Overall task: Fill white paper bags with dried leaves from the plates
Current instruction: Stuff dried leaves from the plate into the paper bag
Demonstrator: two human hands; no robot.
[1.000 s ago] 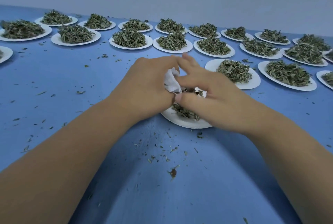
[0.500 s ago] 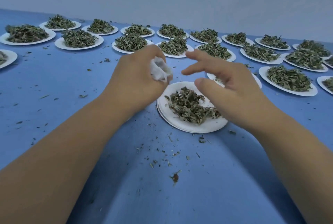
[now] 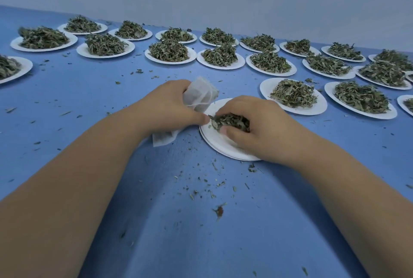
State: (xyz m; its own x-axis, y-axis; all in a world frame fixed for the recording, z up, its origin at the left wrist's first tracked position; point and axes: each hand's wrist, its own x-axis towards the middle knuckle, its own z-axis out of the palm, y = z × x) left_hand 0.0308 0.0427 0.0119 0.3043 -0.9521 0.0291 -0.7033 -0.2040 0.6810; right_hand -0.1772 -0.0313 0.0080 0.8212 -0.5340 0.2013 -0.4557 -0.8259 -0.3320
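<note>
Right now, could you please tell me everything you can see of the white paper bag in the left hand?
The white paper bag looks thin, slightly see-through and crumpled, with a white drawstring across it. The left hand grips its middle: the top sticks up above the hand, a lower corner pokes out beneath it, over the blue table. It sits left of the near plate, where the right hand grips dried leaves. Its filling cannot be told.
</note>
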